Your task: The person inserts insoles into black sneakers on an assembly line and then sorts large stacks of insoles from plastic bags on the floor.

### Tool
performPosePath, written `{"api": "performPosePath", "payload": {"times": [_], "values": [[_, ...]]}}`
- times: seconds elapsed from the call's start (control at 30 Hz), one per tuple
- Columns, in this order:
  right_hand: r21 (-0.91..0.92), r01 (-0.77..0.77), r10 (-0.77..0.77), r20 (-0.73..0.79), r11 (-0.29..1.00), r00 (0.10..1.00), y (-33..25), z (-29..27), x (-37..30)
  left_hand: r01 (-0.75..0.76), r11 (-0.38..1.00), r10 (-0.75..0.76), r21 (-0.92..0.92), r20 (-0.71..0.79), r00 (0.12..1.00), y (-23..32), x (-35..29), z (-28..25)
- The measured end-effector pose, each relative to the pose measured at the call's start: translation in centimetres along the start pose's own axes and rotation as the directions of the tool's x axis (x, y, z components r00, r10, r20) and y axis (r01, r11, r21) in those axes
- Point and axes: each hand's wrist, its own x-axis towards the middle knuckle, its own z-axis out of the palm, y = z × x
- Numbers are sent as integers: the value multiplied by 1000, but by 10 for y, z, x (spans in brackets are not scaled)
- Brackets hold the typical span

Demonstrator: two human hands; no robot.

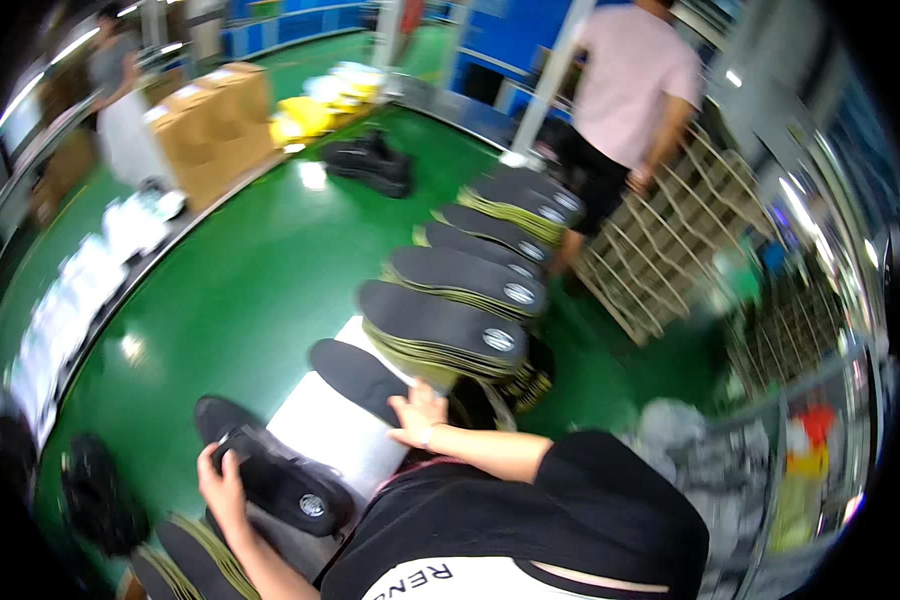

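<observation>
In the lower left of the frame, the left hand is at the left side of the black shoe. Its fingers are bent at the shoe's edge, but I cannot tell if they are clamped on it. The long axis of the shoe goes from upper left to lower right. Near the centre, the right hand touches the lower right end of 1 loose insole, which lies on the white table. These fingers are a little apart. From them, the insole extends toward the upper left, its axis almost parallel to the shoe's. The right hand is the nearer one to this insole; the shoe lies to its lower left, with the white table between. Farther, just above the right hand, is the insole stack.
</observation>
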Motion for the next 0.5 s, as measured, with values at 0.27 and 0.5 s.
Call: {"api": "performPosePath", "payload": {"times": [0.27, 0.5], "values": [[219, 141, -118, -116, 966, 986, 11, -8, 2, 45, 997, -32, 64, -197, 980, 12, -17, 8], [636, 257, -329, -5, 728, 944, -10, -97, -18, -15, 998, 30, 61, -249, 968, -10, -35, 21]]}}
